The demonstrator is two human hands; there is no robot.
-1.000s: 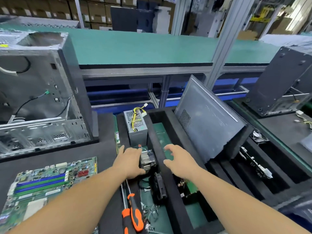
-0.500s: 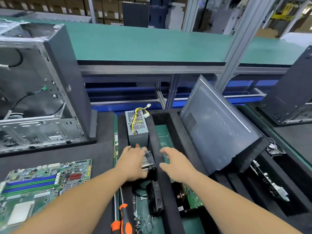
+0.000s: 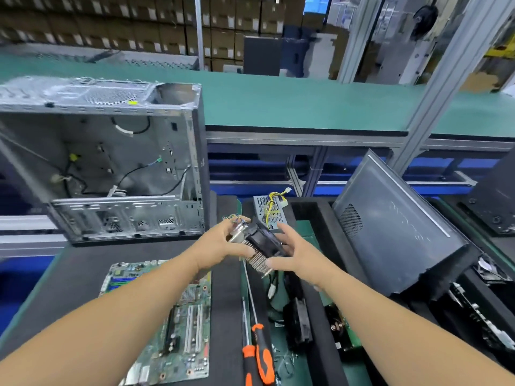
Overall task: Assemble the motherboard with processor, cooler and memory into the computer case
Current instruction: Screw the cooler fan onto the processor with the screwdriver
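both hands (image 3: 223,243) (image 3: 296,254) up off the worktop (image 3: 78,274), fingers wrapped round the cooler (image 3: 257,243), motherboard (image 3: 178,316) below, open case (image 3: 111,162) behind

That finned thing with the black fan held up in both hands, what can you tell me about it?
It is the cooler: a black fan frame fixed on a block of thin, silvery metal fins, with a shiny metal part at its left end. It is held tilted in the air above the black foam tray, touching nothing but the hands. The left hand grips its left end; the right hand cups its right side, fingers round the fan frame. Thin wires seem to stick out above the left hand's fingers.
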